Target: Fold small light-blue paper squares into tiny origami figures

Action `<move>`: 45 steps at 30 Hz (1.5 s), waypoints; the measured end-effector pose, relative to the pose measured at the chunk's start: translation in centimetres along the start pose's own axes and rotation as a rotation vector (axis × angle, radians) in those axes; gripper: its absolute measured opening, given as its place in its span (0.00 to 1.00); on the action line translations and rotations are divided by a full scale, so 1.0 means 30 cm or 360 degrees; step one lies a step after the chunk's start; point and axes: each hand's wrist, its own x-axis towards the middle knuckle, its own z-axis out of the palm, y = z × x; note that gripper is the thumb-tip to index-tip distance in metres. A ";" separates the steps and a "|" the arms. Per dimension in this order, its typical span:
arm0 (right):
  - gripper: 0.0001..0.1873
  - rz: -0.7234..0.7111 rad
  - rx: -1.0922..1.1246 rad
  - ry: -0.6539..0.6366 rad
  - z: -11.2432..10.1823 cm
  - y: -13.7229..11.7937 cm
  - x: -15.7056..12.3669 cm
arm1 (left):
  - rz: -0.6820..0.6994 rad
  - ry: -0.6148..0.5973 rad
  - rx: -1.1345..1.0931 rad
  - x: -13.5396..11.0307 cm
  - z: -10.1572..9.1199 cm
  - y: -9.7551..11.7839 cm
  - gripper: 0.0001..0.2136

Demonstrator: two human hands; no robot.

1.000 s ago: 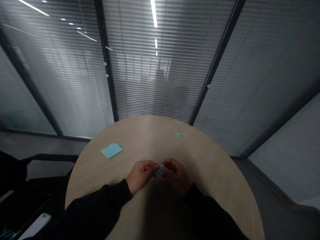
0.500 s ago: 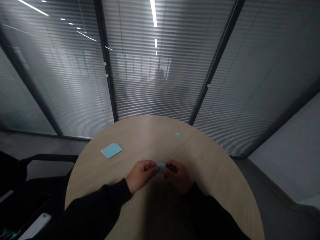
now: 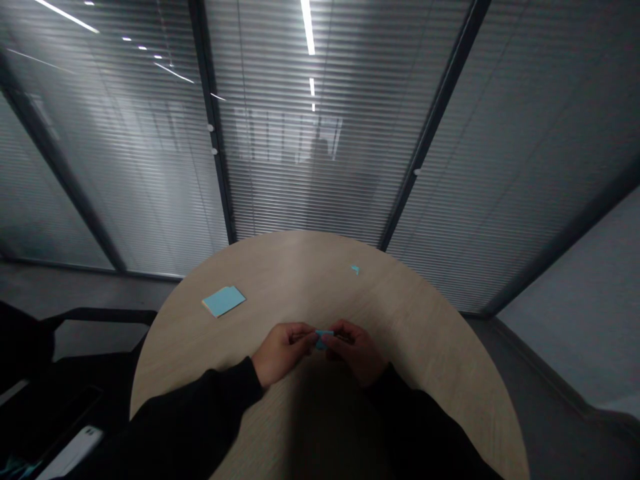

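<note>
A small piece of blue paper [image 3: 323,333] is pinched between both hands, just above the near half of the table. My left hand [image 3: 284,351] grips its left end between thumb and fingers. On the right end, my right hand [image 3: 356,351] holds it the same way, its thumb pressed on the near face. Most of the paper is covered by the fingers, so I cannot tell how it is folded. Out to the left lies a stack of blue paper sheets [image 3: 224,301], and a small folded or torn blue scrap [image 3: 355,269] rests farther off to the right.
The round wooden table [image 3: 295,273] reaches close to glass panels with blinds [image 3: 310,193]. At the left stands a black chair [image 3: 100,313]. A white phone-like object [image 3: 73,453] lies low at the left, beside the table.
The fingers have shifted slightly on the blue paper, which is now tilted a little differently, with more of its near face showing. The stack and the scrap have stayed put.
</note>
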 end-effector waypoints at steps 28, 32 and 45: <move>0.22 -0.0166 -0.0371 0.0128 0.020 -0.021 -0.015 | 0.0099 0.0114 -0.0011 0.003 -0.004 0.001 0.18; 0.19 -0.0278 -0.0478 0.0138 0.024 -0.013 -0.016 | 0.0111 0.0183 0.0095 0.004 -0.007 -0.008 0.18; 0.22 0.0057 -0.0104 -0.0082 0.010 -0.024 -0.008 | -0.0077 0.0136 -0.0146 0.000 -0.010 0.013 0.21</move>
